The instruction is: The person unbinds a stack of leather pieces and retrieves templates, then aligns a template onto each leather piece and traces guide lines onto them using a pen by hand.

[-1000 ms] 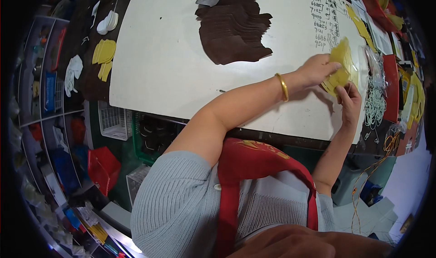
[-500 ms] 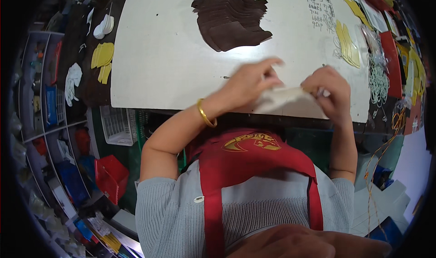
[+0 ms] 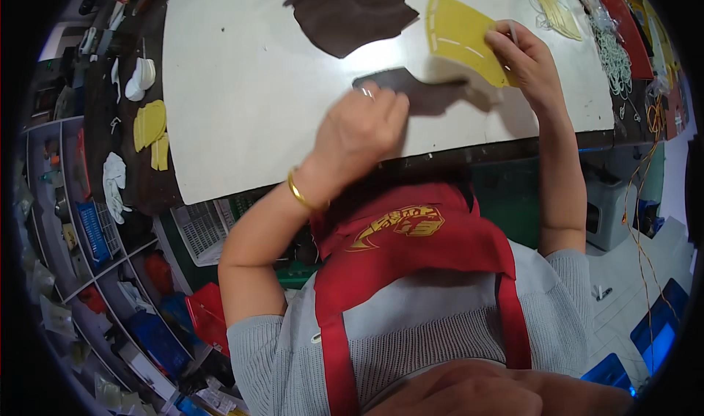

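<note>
My right hand (image 3: 529, 63) pinches the lower right edge of a curved yellow template (image 3: 460, 31) with narrow slots along its borders, held up over the tabletop. A slim pale thing also shows by its fingers, too small to name. To the left, my left hand (image 3: 363, 123) is closed on the left end of a dark leather piece (image 3: 429, 95) just above the white board (image 3: 242, 115). Its fingertips are partly hidden. The leather's right end reaches below the template. Beyond both hands lies a stack of dark brown leather pieces (image 3: 348, 13).
Yellow templates (image 3: 150, 125) and a white glove (image 3: 114, 185) lie along the left side. More yellow templates (image 3: 551, 9) and bundled pale cord (image 3: 612, 60) are at the far right. A white plastic basket (image 3: 199, 233) stands below the table's left front.
The blurred pale piece between my hands has given way to a raised yellow template in my right hand. My left hand has moved left and closed on dark leather.
</note>
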Demonstrator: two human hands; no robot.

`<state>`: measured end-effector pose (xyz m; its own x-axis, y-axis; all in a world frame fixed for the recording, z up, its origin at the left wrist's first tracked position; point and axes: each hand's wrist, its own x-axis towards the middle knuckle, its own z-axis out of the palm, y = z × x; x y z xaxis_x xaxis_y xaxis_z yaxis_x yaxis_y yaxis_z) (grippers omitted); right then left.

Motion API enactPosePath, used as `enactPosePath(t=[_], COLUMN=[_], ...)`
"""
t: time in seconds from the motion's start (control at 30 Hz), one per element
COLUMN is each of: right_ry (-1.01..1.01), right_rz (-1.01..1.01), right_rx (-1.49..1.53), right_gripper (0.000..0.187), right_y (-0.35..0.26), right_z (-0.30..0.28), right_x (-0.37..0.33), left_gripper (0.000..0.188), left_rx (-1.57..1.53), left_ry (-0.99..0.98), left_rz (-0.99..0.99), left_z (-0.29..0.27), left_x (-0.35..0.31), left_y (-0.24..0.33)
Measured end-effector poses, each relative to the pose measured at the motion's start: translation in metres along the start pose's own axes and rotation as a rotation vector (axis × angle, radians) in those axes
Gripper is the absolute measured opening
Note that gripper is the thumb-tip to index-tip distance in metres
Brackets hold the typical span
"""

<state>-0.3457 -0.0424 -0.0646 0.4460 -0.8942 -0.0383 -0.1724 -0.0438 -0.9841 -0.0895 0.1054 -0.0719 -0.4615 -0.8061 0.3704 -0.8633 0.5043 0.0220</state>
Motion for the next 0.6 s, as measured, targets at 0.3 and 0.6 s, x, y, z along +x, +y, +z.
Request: enactPosePath(t=[0.3, 0.6], right_ry=[-0.313, -0.318], right_rz=[0.089, -0.022], right_rx=[-0.302, -0.694], right_gripper=[0.029, 0.022], right_y=[0.006, -0.001], right_z=[0.061, 0.079], right_x=[-0.001, -0.006], left_gripper=[0.024, 0.025], left_rx=[-0.280, -0.306], left_ry=[0.313, 0.271], left_rz=[-0.210, -0.293], left_z=[0.013, 0.027], left_x=[-0.045, -0.043], left_y=[0.024, 0.026])
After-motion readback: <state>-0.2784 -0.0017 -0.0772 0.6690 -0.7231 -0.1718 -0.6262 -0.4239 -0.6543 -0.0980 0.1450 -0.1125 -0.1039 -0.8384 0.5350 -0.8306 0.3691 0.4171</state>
